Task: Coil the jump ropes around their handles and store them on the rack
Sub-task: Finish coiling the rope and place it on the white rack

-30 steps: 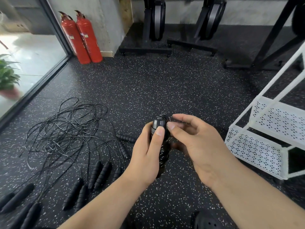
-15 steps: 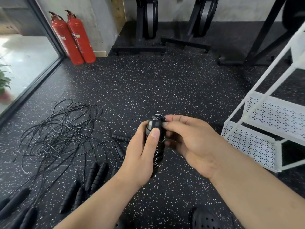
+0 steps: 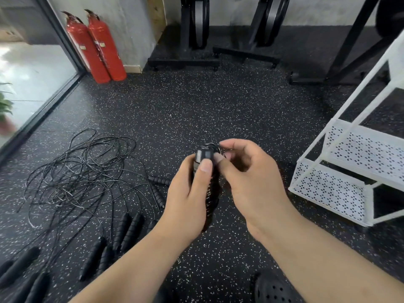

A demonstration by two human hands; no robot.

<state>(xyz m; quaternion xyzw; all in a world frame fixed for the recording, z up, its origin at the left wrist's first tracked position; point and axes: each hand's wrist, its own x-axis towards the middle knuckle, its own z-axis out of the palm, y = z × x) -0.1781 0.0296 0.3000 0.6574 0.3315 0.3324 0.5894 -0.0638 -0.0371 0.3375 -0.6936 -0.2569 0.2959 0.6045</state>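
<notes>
My left hand (image 3: 188, 197) grips a pair of black jump-rope handles (image 3: 211, 193) held upright, with thin rope wound around them. My right hand (image 3: 249, 178) pinches the rope end at the top of the handles (image 3: 209, 148). A tangle of thin black ropes (image 3: 87, 171) lies on the speckled floor to the left, with several black handles (image 3: 129, 230) beside it and more at the bottom left (image 3: 19, 267). The white perforated rack (image 3: 328, 189) stands on the right, and its visible shelves hold nothing.
Two red fire extinguishers (image 3: 96, 47) lean by the wall at the back left, beside a glass door. Black gym machine bases (image 3: 183, 62) stand at the back. A black shoe (image 3: 273, 289) shows at the bottom edge. A plant (image 3: 5, 106) is beyond the glass.
My right fingers have shifted from over the top of the handles to pinching at the upper right side. Both hands stayed mid-frame with the bundle.
</notes>
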